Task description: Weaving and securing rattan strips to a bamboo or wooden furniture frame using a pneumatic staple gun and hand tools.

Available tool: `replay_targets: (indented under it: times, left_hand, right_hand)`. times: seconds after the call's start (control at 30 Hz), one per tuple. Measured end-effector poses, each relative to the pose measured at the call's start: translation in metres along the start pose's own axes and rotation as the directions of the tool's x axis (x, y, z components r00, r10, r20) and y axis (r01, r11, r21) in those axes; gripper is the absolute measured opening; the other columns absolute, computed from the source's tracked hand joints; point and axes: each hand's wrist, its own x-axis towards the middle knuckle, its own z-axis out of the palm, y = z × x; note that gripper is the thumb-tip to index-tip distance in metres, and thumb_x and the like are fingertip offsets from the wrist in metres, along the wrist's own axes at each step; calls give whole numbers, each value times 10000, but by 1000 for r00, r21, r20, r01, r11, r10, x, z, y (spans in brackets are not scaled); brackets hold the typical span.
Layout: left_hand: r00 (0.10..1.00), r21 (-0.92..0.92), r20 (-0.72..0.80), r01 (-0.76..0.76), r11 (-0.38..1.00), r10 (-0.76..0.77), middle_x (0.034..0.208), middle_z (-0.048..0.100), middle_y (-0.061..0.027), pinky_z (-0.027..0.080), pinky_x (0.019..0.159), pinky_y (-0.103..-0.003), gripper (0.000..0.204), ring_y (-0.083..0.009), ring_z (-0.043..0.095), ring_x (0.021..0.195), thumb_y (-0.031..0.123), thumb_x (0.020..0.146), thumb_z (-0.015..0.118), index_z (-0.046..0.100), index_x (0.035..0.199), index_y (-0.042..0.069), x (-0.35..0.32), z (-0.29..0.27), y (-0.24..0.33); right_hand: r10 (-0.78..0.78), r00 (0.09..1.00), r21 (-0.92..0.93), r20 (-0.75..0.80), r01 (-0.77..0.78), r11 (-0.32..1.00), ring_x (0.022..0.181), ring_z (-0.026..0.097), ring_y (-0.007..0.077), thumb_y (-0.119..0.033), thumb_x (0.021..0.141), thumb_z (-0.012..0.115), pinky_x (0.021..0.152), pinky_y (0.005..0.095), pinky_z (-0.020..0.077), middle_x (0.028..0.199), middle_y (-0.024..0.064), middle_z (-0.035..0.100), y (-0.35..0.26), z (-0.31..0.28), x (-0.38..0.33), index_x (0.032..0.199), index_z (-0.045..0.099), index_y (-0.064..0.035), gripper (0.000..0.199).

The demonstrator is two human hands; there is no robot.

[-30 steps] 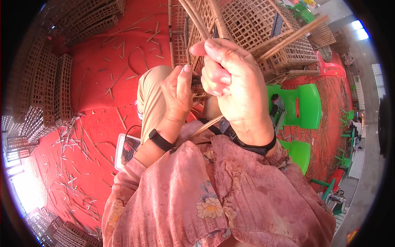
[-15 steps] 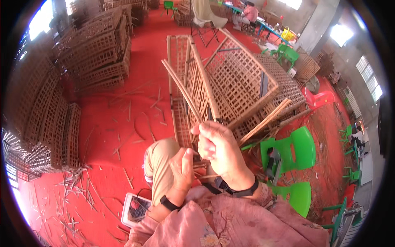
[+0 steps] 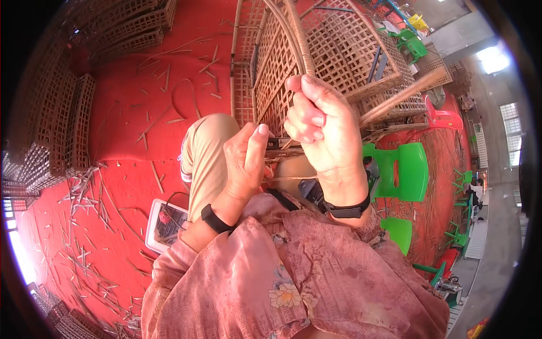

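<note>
A woven bamboo frame [image 3: 276, 62] stands in front of my knees. My right hand [image 3: 327, 124] is raised before it, fingers pinched on a thin bamboo strip [image 3: 287, 33] that curves up and away alongside the frame's wrapped rim. Behind that wrist, a thicker bamboo stick [image 3: 403, 97] slants out to the right; whether my hand holds its near end is hidden. My left hand [image 3: 243, 161] is lower, beside my beige-trousered knee, with fingers curled and thumb up. What it grips is hidden, though a small dark piece [image 3: 276, 143] shows by its thumb.
More woven panels [image 3: 344, 45] lean behind the frame. Green plastic chairs [image 3: 415, 172] stand at my right, a red chair [image 3: 443, 116] beyond. Stacked woven crates [image 3: 73, 124] line the left. Bamboo scraps [image 3: 82, 192] and a white-edged tray [image 3: 166, 226] lie on the red floor.
The view has tilted down toward my lap. My right hand has lifted and moved away from the left, and the strip now curves closer along the frame's rim.
</note>
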Motion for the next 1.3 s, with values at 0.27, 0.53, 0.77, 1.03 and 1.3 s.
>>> replay_targets:
  times: [0.27, 0.53, 0.77, 1.03, 1.3]
  left_hand:
    - [987, 138, -3, -159, 978, 161, 582, 449, -32, 374, 529, -285, 362, -95, 398, 578, 246, 993, 513, 557, 753, -21, -3, -6, -6]
    - [992, 92, -23, -125, 988, 128, 578, 434, 7, 352, 501, -266, 353, -62, 380, 563, 232, 994, 513, 537, 729, 1, -3, -2, 3]
    - [973, 163, -9, -226, 960, 231, 567, 428, 27, 343, 440, -247, 333, -47, 429, 523, 223, 994, 514, 555, 744, 6, 1, -8, -2]
    - [997, 184, 78, -23, 983, 8, 746, 549, -43, 445, 608, -329, 189, -143, 546, 650, 196, 954, 604, 620, 893, 18, -3, -8, 19]
    - [539, 603, 604, -791, 106, 587, 1084, 632, -34, 439, 849, -387, 361, -242, 595, 1006, 103, 676, 765, 669, 1023, 69, 5, -20, 36]
  right_hand:
    - [-13, 1000, -84, -18, 12, 996, 441, 286, 46, -192, 1022, 440, 456, 216, 277, 543, -75, 319, 5, 11, -10, 1045, 591, 16, 258]
    - [-39, 999, -62, -30, 37, 997, 436, 292, 51, -182, 1025, 434, 455, 224, 279, 540, -70, 328, 5, 16, -7, 1046, 600, 13, 257]
    - [-49, 998, -62, -25, 47, 997, 436, 296, 52, -185, 1018, 459, 458, 224, 287, 542, -68, 337, 7, 15, -6, 1053, 607, 10, 248]
    - [98, 979, 236, -178, -54, 970, 441, 324, 60, -188, 998, 492, 458, 225, 300, 553, -76, 375, 23, -20, 47, 1018, 574, -26, 182]
    - [176, 957, 365, -230, -83, 927, 528, 363, 73, -160, 1001, 479, 524, 241, 342, 637, -64, 404, 32, -25, 54, 1039, 542, -39, 141]
